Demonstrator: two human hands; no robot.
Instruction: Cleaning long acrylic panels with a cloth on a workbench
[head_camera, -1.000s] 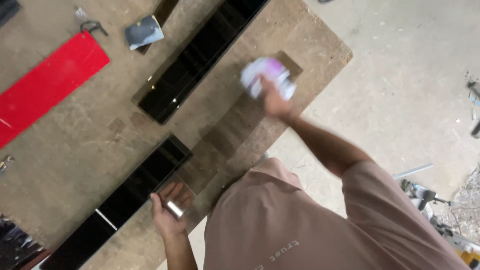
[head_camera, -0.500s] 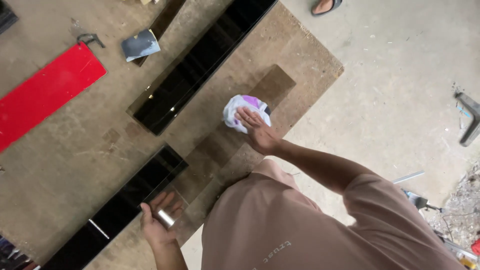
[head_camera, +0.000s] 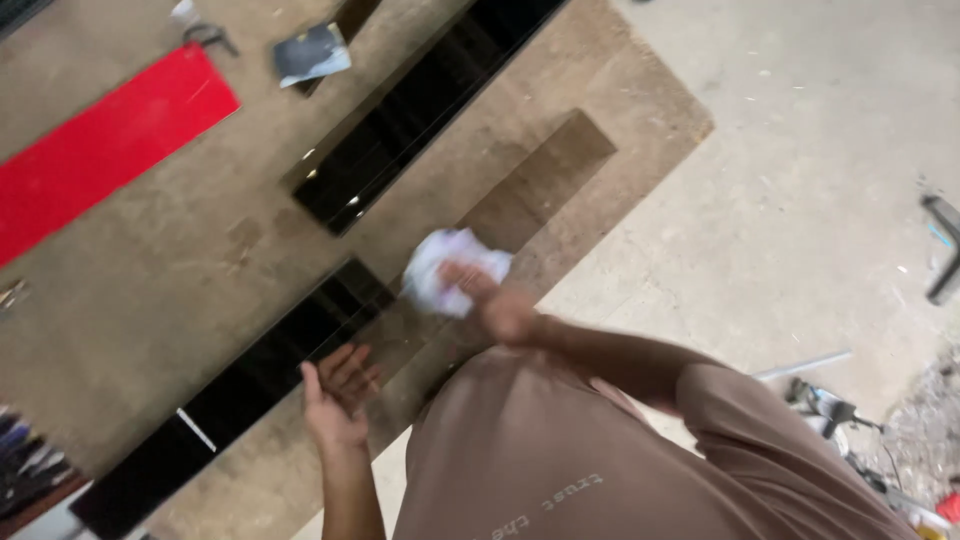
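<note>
Right hand (head_camera: 500, 305) grips a crumpled white cloth (head_camera: 445, 268) on the brown strip (head_camera: 530, 195) near the table's edge (bare floor beyond); left hand (head_camera: 335, 395), fingers spread and holding nothing, lies flat beside the black panel (head_camera: 260, 370).

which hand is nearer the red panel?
Left. The left hand rests by the near black strip, on the red panel's side. The right hand, on the crumpled cloth, is farther off.

**Both hands lowered to the bench**

The right hand (head_camera: 495, 305) is stretched forward on a bent arm, its fingers curled shut. The left hand (head_camera: 335, 395) is laid flat, palm down, fingers spread, near the bench's front edge.
</note>
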